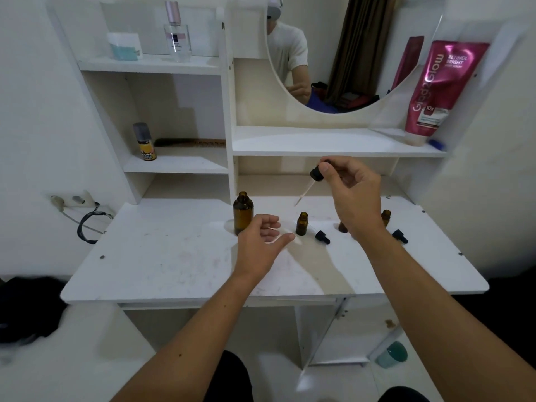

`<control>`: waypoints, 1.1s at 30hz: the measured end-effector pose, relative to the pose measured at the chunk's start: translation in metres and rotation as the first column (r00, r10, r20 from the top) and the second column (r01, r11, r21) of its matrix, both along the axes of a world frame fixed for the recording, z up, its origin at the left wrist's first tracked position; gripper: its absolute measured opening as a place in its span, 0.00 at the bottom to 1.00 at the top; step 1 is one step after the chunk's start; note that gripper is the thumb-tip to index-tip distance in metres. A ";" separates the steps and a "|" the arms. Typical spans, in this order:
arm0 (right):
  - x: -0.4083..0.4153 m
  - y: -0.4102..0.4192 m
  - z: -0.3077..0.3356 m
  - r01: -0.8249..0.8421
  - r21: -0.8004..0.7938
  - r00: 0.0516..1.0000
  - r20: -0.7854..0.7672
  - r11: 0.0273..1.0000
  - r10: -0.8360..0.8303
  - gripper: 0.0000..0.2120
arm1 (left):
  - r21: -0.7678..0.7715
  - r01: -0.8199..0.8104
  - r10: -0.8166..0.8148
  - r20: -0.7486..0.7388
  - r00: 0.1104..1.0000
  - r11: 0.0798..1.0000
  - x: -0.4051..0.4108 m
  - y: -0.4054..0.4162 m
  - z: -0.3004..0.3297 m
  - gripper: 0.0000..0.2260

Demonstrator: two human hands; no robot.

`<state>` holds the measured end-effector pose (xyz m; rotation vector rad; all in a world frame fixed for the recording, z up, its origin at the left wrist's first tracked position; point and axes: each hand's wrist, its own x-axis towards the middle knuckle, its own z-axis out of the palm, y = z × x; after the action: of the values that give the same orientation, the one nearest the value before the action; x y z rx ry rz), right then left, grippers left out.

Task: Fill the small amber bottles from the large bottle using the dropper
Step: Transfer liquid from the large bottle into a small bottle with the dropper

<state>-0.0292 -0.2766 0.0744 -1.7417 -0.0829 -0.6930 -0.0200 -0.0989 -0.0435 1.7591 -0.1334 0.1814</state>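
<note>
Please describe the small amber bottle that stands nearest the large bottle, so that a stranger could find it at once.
On the white tabletop, find the large amber bottle beside the left hand. The small amber bottle stands open just right of that hand, below the dropper. Unlike the other small bottles, nothing hides it.

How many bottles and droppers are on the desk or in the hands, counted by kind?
Large amber bottle: 1
Small amber bottles: 3
Dropper held in the right hand: 1
Black dropper caps lying on the desk: 2
Total: 7
</note>
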 end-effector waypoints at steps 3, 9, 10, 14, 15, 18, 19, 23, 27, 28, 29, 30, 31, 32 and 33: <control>-0.001 -0.013 -0.007 0.026 -0.020 0.999 -0.029 0.999 -0.027 0.09 | 0.009 0.045 -0.045 0.000 0.999 0.999 0.009 -0.016 -0.001 0.23; 0.006 -0.024 -0.018 0.015 -0.021 0.999 -0.039 1.000 -0.016 0.09 | 0.024 0.075 -0.075 0.013 0.997 0.997 0.026 -0.039 -0.002 0.24; 0.008 -0.024 -0.020 0.013 -0.018 0.999 -0.036 1.000 -0.014 0.09 | 0.028 0.076 -0.076 0.013 0.997 0.997 0.028 -0.041 -0.002 0.24; 0.013 -0.023 -0.026 -0.019 -0.011 0.999 -0.051 1.000 0.019 0.08 | 0.075 0.082 -0.084 0.015 0.996 0.994 0.034 -0.045 -0.002 0.20; 0.014 -0.023 -0.028 -0.028 -0.016 0.998 -0.059 0.999 0.027 0.08 | 0.086 0.083 -0.085 0.019 0.996 0.993 0.035 -0.045 -0.002 0.17; 0.014 -0.022 -0.034 -0.036 -0.065 0.996 -0.083 0.997 0.031 0.06 | 0.103 0.082 -0.085 0.031 0.996 0.991 0.037 -0.045 -0.004 0.14; 0.014 -0.022 -0.036 -0.038 -0.079 0.996 -0.089 0.996 0.031 0.06 | 0.107 0.080 -0.084 0.034 0.996 0.991 0.038 -0.045 -0.004 0.13; 0.017 -0.020 -0.039 -0.008 -0.076 0.994 -0.111 0.997 0.000 0.03 | 0.102 0.084 -0.089 0.039 0.995 0.991 0.038 -0.045 -0.005 0.13; 0.018 -0.018 -0.037 -0.011 -0.108 0.994 -0.111 0.994 -0.001 0.04 | 0.097 0.088 -0.091 0.029 0.995 0.991 0.039 -0.045 -0.005 0.13; 0.018 -0.017 -0.036 -0.023 -0.117 0.994 -0.113 0.993 0.010 0.05 | 0.094 0.090 -0.093 0.025 0.995 0.991 0.038 -0.045 -0.005 0.13; 0.017 -0.017 -0.036 -0.036 -0.121 0.993 -0.115 0.992 0.022 0.05 | 0.094 0.093 -0.096 0.023 0.995 0.991 0.038 -0.044 -0.005 0.13; 0.017 -0.017 -0.035 -0.047 -0.126 0.993 -0.117 0.991 0.032 0.06 | 0.095 0.095 -0.098 0.024 0.995 0.991 0.038 -0.044 -0.005 0.13; 0.017 -0.016 -0.035 -0.055 -0.132 0.992 -0.121 0.990 0.039 0.06 | 0.094 0.096 -0.099 0.026 0.995 0.991 0.038 -0.044 -0.005 0.13; 0.017 -0.017 -0.035 -0.060 -0.136 0.991 -0.127 0.989 0.043 0.06 | 0.092 0.097 -0.100 0.028 0.995 0.991 0.038 -0.044 -0.006 0.13; 0.018 -0.017 -0.035 -0.061 -0.132 0.990 -0.134 0.989 0.043 0.05 | 0.090 0.097 -0.100 0.030 0.995 0.991 0.038 -0.044 -0.006 0.13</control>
<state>-0.0117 -0.2935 0.0396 -1.9041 -0.0867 -0.5435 0.0179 -0.1433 -0.0493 1.8338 -0.2564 0.1361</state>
